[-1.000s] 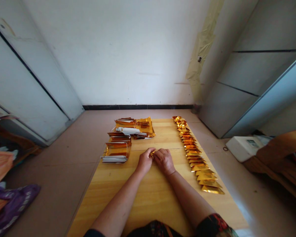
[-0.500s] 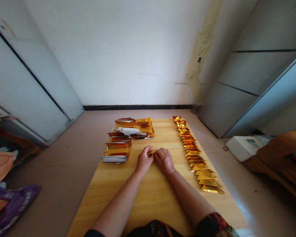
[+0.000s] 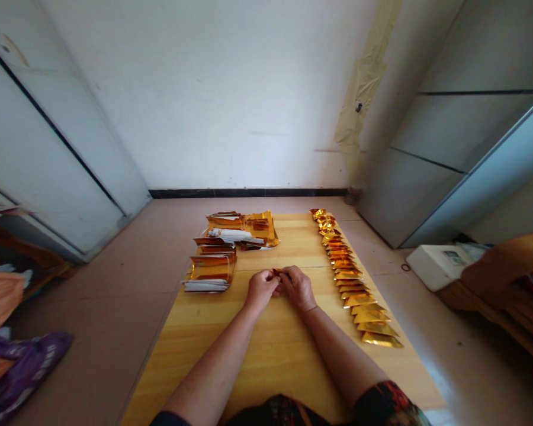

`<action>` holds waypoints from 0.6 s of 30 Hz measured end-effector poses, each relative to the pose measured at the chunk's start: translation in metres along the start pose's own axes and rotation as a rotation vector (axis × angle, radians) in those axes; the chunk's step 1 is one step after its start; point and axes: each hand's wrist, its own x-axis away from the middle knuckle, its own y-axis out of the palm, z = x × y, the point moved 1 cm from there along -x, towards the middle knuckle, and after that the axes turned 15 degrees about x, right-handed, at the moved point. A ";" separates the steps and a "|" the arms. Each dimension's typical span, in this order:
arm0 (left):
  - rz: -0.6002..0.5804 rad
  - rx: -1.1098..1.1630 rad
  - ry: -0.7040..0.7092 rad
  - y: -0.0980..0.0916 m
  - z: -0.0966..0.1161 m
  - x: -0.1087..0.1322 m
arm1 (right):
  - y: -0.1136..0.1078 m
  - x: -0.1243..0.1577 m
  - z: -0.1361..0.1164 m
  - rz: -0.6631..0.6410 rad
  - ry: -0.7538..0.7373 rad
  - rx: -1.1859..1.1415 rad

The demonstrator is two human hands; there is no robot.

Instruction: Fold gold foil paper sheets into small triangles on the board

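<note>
Above the wooden table (image 3: 270, 355), I read the left hand (image 3: 261, 290) and right hand (image 3: 296, 288) pinching a small gold foil piece (image 3: 276, 272), long axis hidden; the right hand sits nearer the row of foil packets (image 3: 349, 275).

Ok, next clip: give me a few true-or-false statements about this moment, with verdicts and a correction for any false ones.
1. The left hand and right hand meet at a small gold foil piece, above a light wooden table. True.
2. The left hand lies flat on the table, apart from the right. False: both hands are curled together at the foil.
3. A crumpled purple plastic bag lies at lower left, off the table. True.
4. The folded packets lie in a row left of the hands. False: the row of triangular gold foil packets runs to their right; stacks of gold foil and white paper lie left.
</note>
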 end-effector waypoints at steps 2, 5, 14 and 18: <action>-0.019 -0.058 -0.035 0.002 0.004 0.003 | 0.000 0.000 0.001 -0.009 0.017 -0.014; -0.038 -0.081 -0.072 0.003 0.009 0.005 | -0.001 0.000 0.001 -0.025 0.017 -0.019; -0.046 -0.178 -0.091 0.000 0.003 0.001 | 0.001 0.002 0.003 -0.035 -0.034 0.134; -0.073 -0.191 -0.080 -0.003 0.004 0.000 | 0.001 0.002 0.003 -0.030 -0.022 0.124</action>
